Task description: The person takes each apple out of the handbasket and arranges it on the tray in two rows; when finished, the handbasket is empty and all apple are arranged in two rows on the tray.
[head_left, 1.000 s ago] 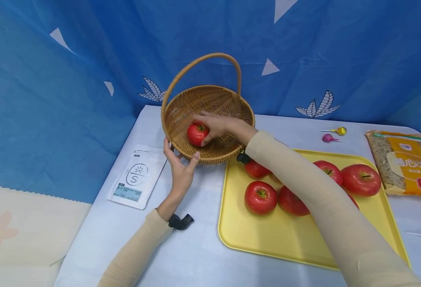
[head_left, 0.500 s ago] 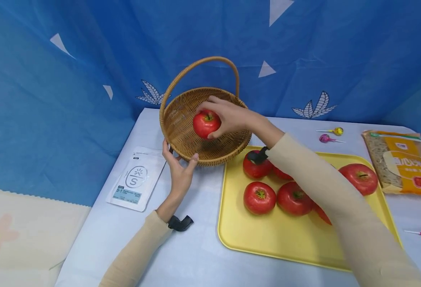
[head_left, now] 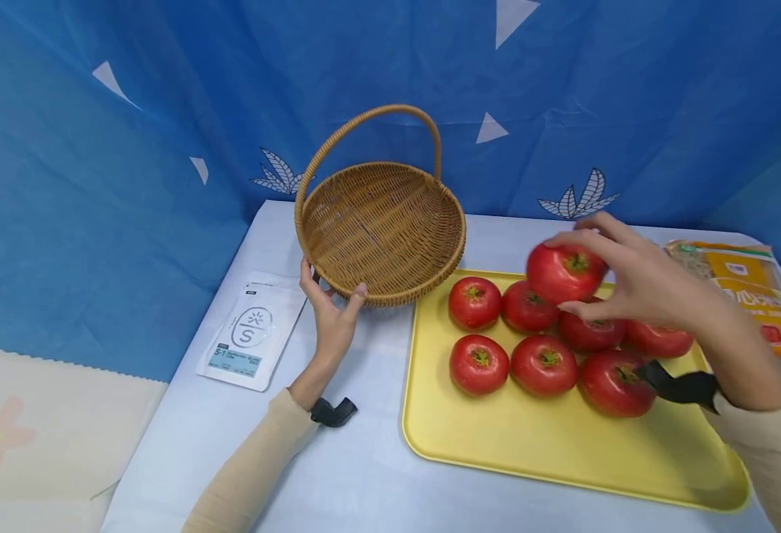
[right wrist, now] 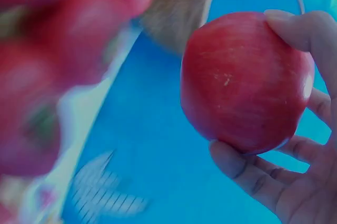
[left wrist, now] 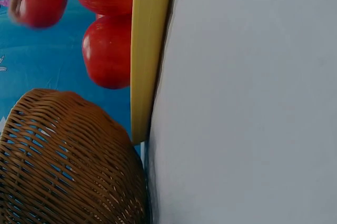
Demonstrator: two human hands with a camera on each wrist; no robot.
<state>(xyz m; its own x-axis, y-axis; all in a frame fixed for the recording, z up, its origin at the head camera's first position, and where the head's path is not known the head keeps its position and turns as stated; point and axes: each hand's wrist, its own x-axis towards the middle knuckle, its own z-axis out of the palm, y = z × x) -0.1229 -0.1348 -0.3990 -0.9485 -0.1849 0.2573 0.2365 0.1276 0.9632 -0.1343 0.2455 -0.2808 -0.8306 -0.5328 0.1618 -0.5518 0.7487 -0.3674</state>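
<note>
In the head view my left hand (head_left: pixel 332 314) grips the near rim of a woven wicker basket (head_left: pixel 386 222), thumb on the rim and fingers underneath. The basket tilts toward me, its inside bare, its arched handle upright. To the right, my right hand (head_left: pixel 657 277) holds a red apple (head_left: pixel 559 270) between thumb and fingers, raised over a yellow tray (head_left: pixel 537 444). The right wrist view shows this apple (right wrist: pixel 245 82) with fingers around its side. Several more red apples (head_left: pixel 479 364) sit in rows on the tray, some partly covered by the right hand and the held apple.
A white pouch (head_left: pixel 253 333) lies left of the basket on the white-covered table (head_left: pixel 363 474). An orange-and-clear bag of grain (head_left: pixel 753 289) lies at the right, partly behind the right arm. A blue patterned curtain (head_left: pixel 390 59) stands behind the table.
My right hand has lifted the apple out of the basket and carried it right, over the tray. The left hand stays on the basket's rim.
</note>
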